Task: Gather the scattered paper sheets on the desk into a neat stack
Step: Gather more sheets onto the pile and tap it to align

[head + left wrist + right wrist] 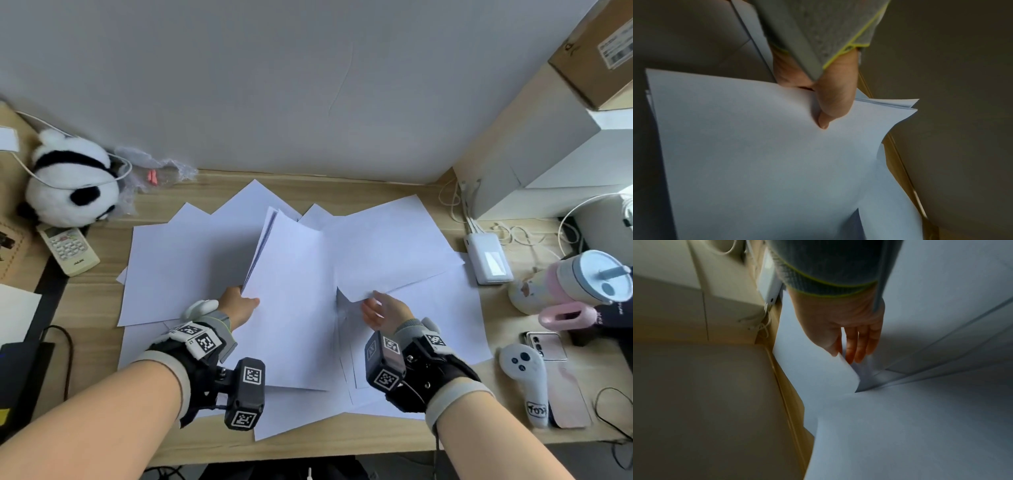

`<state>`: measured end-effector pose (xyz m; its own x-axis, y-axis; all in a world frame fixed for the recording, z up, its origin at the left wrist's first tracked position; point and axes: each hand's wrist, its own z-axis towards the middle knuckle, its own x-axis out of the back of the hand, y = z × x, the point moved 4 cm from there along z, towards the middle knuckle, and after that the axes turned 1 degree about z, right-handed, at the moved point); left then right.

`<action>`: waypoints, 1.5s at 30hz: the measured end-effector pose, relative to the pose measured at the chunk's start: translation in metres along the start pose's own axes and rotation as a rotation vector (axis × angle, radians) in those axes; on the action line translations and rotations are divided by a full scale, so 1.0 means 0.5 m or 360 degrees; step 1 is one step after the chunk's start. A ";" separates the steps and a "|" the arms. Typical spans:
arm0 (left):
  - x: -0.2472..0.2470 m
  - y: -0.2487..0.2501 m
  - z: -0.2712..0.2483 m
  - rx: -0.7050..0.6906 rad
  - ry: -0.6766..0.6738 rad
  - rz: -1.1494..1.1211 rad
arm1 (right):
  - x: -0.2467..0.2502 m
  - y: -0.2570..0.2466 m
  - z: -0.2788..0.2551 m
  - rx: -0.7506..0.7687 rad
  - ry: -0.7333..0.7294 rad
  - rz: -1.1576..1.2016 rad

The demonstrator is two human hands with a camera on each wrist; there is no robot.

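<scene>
Many white paper sheets lie scattered and overlapping across the wooden desk. My left hand grips a bundle of several sheets at its near left edge and holds it tilted above the others. In the left wrist view the thumb presses on top of the bundle. To the right, my right hand pinches the near corner of a single sheet that is lifted off the pile. The right wrist view shows that corner between thumb and fingers.
A panda plush and a remote sit at the left. On the right are a white charger with cables, a pink tumbler, a white controller, a phone and stacked boxes.
</scene>
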<state>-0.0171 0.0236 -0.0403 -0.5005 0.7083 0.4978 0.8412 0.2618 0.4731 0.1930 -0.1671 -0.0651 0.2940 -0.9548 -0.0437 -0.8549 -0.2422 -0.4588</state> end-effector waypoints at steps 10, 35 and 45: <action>0.050 -0.069 0.018 0.0173 0.0221 -0.0108 | 0.057 -0.025 0.016 0.0474 0.0076 0.0221; -0.014 -0.060 0.008 0.0038 -0.0030 -0.0010 | 0.202 -0.036 0.032 0.0562 0.0921 -0.1131; 0.026 -0.055 -0.008 0.0134 0.0245 -0.0024 | 0.270 -0.016 0.050 0.0364 0.0927 -0.1093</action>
<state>-0.0478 0.0232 -0.0440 -0.5330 0.5967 0.5998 0.8444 0.3303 0.4218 0.2503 -0.2897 -0.0895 0.3906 -0.5656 0.7263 -0.4496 -0.8057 -0.3857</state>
